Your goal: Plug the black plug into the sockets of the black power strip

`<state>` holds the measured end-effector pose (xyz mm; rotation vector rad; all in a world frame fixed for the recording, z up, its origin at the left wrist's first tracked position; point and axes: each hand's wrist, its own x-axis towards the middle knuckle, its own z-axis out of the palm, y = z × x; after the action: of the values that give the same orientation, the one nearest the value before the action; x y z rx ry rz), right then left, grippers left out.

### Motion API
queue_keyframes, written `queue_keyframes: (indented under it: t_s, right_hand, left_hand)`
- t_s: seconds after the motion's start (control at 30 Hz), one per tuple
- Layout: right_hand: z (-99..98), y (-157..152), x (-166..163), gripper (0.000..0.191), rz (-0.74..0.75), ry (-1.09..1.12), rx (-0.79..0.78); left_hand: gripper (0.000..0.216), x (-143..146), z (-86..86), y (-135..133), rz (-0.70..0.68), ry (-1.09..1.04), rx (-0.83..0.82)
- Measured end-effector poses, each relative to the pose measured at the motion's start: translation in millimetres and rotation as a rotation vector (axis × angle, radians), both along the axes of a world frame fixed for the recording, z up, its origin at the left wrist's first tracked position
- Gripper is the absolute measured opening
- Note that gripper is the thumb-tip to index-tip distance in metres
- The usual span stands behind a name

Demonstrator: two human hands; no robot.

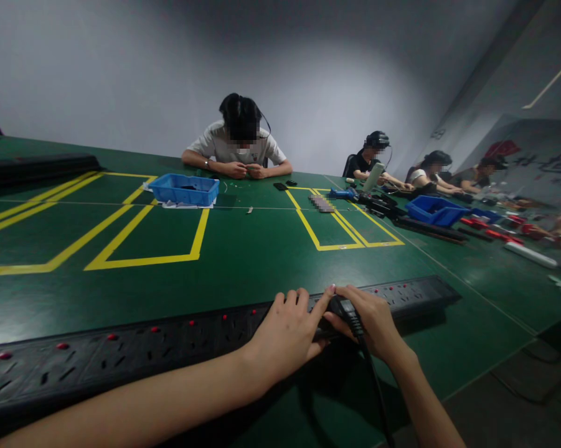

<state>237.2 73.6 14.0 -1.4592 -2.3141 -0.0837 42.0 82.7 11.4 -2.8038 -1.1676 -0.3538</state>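
A long black power strip (121,351) with red switches lies across the green table (243,255) close to me. My left hand (287,333) rests on top of the strip, fingers curled over it and pressing down. My right hand (371,320) grips a black plug (348,309) seated at the strip, with its black cable (373,386) trailing down toward me under the wrist. The two hands touch at the fingertips.
Yellow tape rectangles mark the table. A blue tray (184,188) stands at the far side in front of a seated person (238,146). More people sit at the right, with a second blue tray (436,210), tools and red-handled parts. Another black strip (32,165) lies far left.
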Motion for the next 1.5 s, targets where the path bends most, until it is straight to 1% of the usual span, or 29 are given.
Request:
queue_keyframes:
  t_s: [0.3, 0.67, 0.9, 1.07, 1.2, 1.23, 1.3, 1.37, 1.4, 1.47, 1.5]
  right_hand:
    - [-1.2, 1.9, 0.7, 0.031, 0.008, 0.01, 0.026]
    - [-0.8, 2.3, -0.5, 0.027, -0.019, 0.001, -0.03]
    - [-0.6, 0.4, 0.7, 0.027, -0.006, 0.01, -0.012]
    - [0.3, 0.8, 0.2, 0.028, 0.013, 0.044, -0.005]
    - [2.0, -0.8, -6.5, 0.028, 0.031, 0.087, -0.019]
    - [3.5, -1.8, -8.1, 0.028, 0.033, 0.145, -0.011]
    - [9.4, -3.7, -7.6, 0.026, 0.009, 0.358, 0.066]
    - [19.9, -4.7, 0.7, 0.022, -0.066, 0.629, 0.232]
    - [26.2, -4.7, 8.0, 0.02, -0.114, 0.724, 0.319]
    - [38.1, -4.0, 25.8, 0.022, -0.193, 0.876, 0.49]
    - [42.5, -3.7, 34.3, 0.024, -0.214, 0.902, 0.534]
  left_hand:
    - [0.077, -0.7, -0.1, 1.4, -0.002, 0.005, 0.007]
    - [0.075, -0.2, 1.6, 1.3, -0.002, -0.006, 0.001]
    - [0.075, -0.6, 0.9, 0.2, -0.001, 0.003, 0.01]
    - [0.075, -0.9, 1.9, -0.2, -0.005, 0.008, 0.003]
    - [0.075, -0.7, 2.8, 0.0, -0.004, 0.009, -0.006]
    - [0.075, -0.6, 2.9, 0.1, -0.004, 0.011, -0.007]
    - [0.075, -0.7, 3.2, 0.0, 0.0, 0.018, -0.007]
    - [0.074, -1.1, 3.4, -0.1, 0.003, 0.029, -0.005]
    - [0.074, -1.4, 3.5, -0.2, 0.002, 0.035, -0.004]
    - [0.072, -2.0, 3.7, -0.2, 0.002, 0.046, -0.001]
    - [0.072, -2.2, 3.8, -0.1, 0.002, 0.048, -0.001]
